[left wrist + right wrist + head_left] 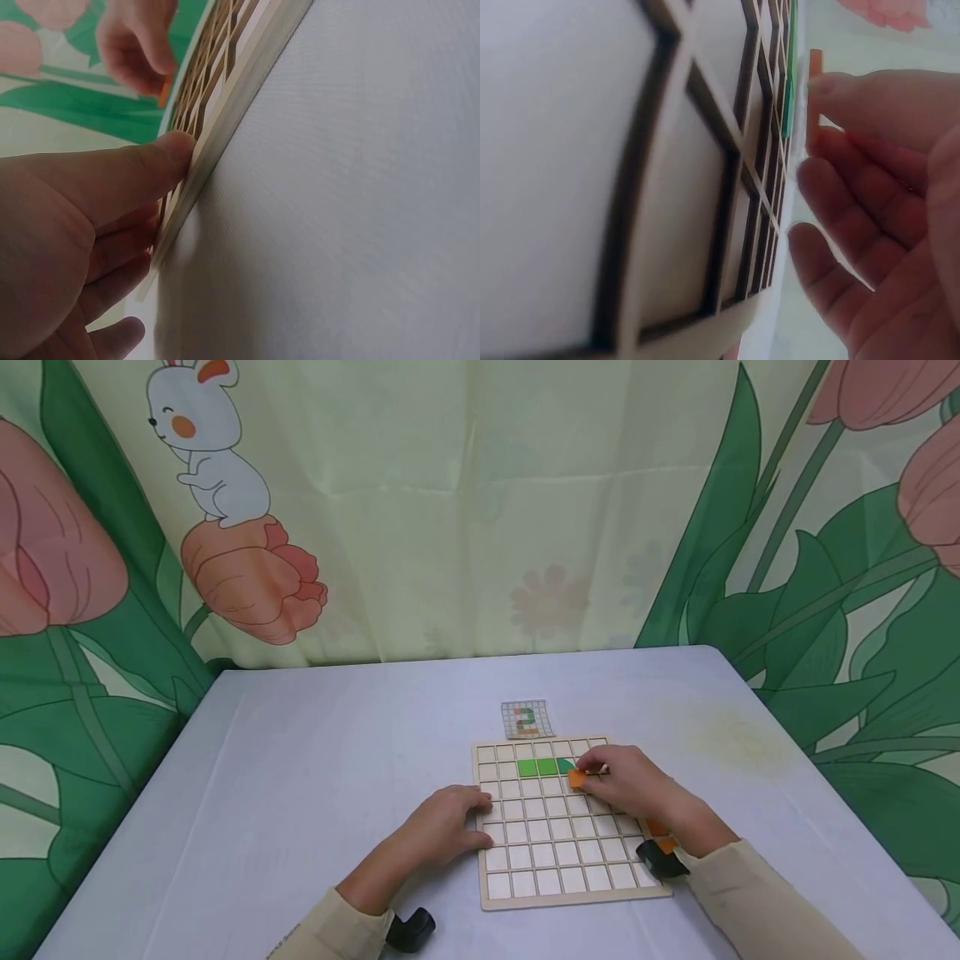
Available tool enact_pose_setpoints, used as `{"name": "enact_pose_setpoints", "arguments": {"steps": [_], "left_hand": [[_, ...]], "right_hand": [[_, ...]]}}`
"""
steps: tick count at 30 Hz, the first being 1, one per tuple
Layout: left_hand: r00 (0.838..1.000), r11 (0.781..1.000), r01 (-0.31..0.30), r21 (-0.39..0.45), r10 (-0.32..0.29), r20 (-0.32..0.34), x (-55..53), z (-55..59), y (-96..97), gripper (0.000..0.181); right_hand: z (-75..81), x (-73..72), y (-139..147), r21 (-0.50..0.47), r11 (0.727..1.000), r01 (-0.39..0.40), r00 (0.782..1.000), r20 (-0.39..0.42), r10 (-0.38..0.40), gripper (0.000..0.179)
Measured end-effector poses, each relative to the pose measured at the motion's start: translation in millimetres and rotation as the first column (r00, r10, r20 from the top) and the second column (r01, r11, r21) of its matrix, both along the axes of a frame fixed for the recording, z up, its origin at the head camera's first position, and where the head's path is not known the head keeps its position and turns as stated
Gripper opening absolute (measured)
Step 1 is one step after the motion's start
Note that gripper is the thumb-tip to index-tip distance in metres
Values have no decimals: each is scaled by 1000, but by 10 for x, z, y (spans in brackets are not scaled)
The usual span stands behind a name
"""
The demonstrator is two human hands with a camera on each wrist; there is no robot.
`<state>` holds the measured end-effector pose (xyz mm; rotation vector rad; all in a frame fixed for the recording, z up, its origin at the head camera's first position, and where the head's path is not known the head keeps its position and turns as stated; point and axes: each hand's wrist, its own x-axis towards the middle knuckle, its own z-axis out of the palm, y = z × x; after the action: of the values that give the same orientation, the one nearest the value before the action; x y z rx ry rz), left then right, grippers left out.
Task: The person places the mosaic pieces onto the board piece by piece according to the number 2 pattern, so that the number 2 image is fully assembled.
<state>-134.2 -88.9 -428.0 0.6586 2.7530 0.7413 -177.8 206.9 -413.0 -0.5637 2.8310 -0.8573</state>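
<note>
Your pale blue-grey table [300, 793] carries the square wooden grid board [558, 877], set close to you so both arms reach it. Your left hand [442, 831] rests on the board's left edge, thumb pressed along the rim and fingers flat on the table, likely to stop it sliding. Your right hand [637, 789] pinches the small orange square tile [576, 778] between thumb and fingertips, holding it on edge just above a cell below the row of green tiles [547, 767]. The small pattern card [527, 719] lies just beyond the board, in easy view.
</note>
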Motion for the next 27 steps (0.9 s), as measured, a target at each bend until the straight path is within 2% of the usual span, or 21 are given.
{"name": "enact_pose_setpoints", "arguments": {"steps": [8, 15, 27], "left_hand": [[999, 1000, 15, -16, -16, -31, 1, 10, -4, 43], [1000, 1000, 15, -6, -15, -25, 5, 6, -4, 43], [1000, 1000, 19, 15, -19, -25, -4, -14, -21, 47]], "right_hand": [[-27, -21, -13, 24, 999, -32, 999, -22, 33, 21], [-60, -32, -16, 33, 999, -37, 999, 6, 37, 21], [-53, -31, -23, 41, 998, -49, 999, 6, 49, 20]]}}
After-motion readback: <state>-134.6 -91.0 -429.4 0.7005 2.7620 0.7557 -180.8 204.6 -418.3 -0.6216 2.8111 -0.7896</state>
